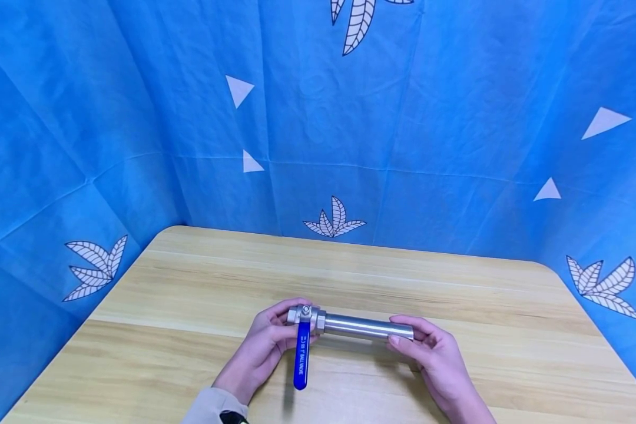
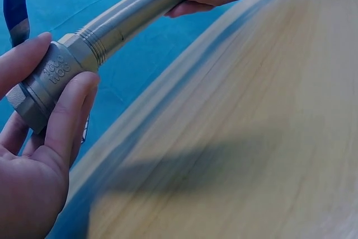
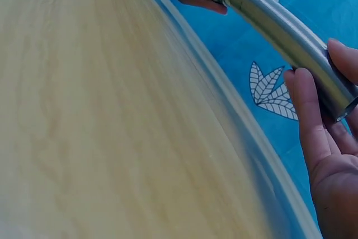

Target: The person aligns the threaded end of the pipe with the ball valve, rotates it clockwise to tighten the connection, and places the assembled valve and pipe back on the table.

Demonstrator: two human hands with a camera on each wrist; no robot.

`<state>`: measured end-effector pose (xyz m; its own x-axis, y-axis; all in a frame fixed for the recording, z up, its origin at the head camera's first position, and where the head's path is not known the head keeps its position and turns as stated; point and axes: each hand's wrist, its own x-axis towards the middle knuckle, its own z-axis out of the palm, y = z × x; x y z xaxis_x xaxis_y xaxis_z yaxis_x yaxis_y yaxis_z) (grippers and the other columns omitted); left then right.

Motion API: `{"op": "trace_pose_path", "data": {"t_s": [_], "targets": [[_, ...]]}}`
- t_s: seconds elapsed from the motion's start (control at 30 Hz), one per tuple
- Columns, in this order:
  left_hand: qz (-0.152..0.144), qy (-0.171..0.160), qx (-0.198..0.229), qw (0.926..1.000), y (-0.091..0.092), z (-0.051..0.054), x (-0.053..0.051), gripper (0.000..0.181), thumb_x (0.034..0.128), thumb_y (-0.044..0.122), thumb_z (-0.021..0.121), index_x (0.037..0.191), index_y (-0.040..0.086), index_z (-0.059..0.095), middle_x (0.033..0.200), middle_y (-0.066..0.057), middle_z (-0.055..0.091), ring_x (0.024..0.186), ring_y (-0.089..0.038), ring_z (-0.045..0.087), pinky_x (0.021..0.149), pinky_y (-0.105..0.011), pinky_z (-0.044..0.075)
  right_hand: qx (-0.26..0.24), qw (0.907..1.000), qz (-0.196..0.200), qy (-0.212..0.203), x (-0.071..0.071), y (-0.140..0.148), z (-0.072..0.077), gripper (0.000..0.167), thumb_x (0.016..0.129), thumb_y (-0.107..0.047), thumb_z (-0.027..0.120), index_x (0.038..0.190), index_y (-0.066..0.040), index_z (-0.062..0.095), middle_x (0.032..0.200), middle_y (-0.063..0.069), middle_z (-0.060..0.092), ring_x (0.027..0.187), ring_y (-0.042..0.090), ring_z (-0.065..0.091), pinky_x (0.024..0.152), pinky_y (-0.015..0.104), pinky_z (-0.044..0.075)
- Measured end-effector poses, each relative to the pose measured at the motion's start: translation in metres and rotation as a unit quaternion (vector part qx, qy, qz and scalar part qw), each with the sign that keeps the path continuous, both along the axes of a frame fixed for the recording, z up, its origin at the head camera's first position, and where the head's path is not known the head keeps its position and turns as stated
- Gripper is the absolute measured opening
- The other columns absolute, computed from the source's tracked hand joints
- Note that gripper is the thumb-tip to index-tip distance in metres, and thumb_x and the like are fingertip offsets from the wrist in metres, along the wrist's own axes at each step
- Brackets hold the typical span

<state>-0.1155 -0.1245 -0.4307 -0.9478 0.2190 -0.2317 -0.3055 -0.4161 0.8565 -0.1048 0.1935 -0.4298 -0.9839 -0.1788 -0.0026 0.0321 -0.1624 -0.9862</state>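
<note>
My left hand [image 1: 265, 344] grips the body of a steel ball valve [image 2: 53, 74], thumb on one side and fingers on the other. The valve's blue lever handle [image 1: 301, 356] points down toward the near side in the head view. A shiny steel pipe [image 1: 357, 325] extends to the right from the valve, its end in the valve's opening; some threads [image 2: 92, 46] show at the joint in the left wrist view. Around the pipe's free end, my right hand [image 1: 434, 359] pinches with thumb and fingers. Valve and pipe are held above the table, in line with each other.
Below the hands is a wood-grain table [image 1: 201, 282] with rounded far corners. A blue curtain [image 1: 318, 118] with white leaf and triangle prints stands behind it and along both sides. Shadows of the hands fall on the tabletop.
</note>
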Motion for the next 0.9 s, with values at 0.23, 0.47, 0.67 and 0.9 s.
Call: {"op": "trace_pose_path", "data": {"t_s": [0.23,0.47,0.67,0.9], "targets": [[0.000,0.000,-0.032,0.9995,0.0023,0.0032,0.0003,0.066,0.0843,-0.008,0.075,0.148,-0.002,0.058,0.131,-0.010,0.075,0.111,-0.025,0.077,0.098,-0.044,0.065,0.006,0.9996,-0.022,-0.019,-0.0003,-0.0020,0.0002,0.026,0.098,0.004,0.069,0.123,0.001,0.075,0.111,0.005,0.083,0.102,0.017,0.080,0.091,0.037,0.067],[-0.017,0.010,-0.075,0.9970,0.0056,0.0062,0.0010,0.062,0.0879,0.000,0.081,0.146,-0.001,0.060,0.130,-0.012,0.073,0.112,-0.024,0.074,0.099,-0.039,0.065,0.003,0.9978,-0.054,-0.038,0.0005,-0.0038,0.0022,0.022,0.099,0.002,0.069,0.120,0.002,0.075,0.108,0.006,0.082,0.095,0.019,0.081,0.090,0.035,0.067],[-0.022,0.028,-0.120,0.9922,0.0072,0.0043,0.0007,0.059,0.0892,0.004,0.079,0.145,0.000,0.060,0.127,-0.010,0.074,0.107,-0.019,0.071,0.095,-0.030,0.061,0.010,0.9954,-0.074,-0.060,-0.0003,-0.0058,0.0037,0.018,0.100,-0.002,0.070,0.117,0.001,0.075,0.107,0.008,0.081,0.090,0.022,0.082,0.087,0.033,0.068],[-0.026,0.018,-0.088,0.9956,0.0098,0.0055,0.0012,0.059,0.0896,0.000,0.080,0.146,0.000,0.060,0.130,-0.016,0.069,0.114,-0.023,0.072,0.100,-0.043,0.064,0.014,0.9927,-0.088,-0.081,-0.0025,-0.0090,0.0044,0.017,0.100,-0.005,0.072,0.115,0.002,0.075,0.110,0.008,0.078,0.091,0.024,0.082,0.086,0.032,0.068]]}}
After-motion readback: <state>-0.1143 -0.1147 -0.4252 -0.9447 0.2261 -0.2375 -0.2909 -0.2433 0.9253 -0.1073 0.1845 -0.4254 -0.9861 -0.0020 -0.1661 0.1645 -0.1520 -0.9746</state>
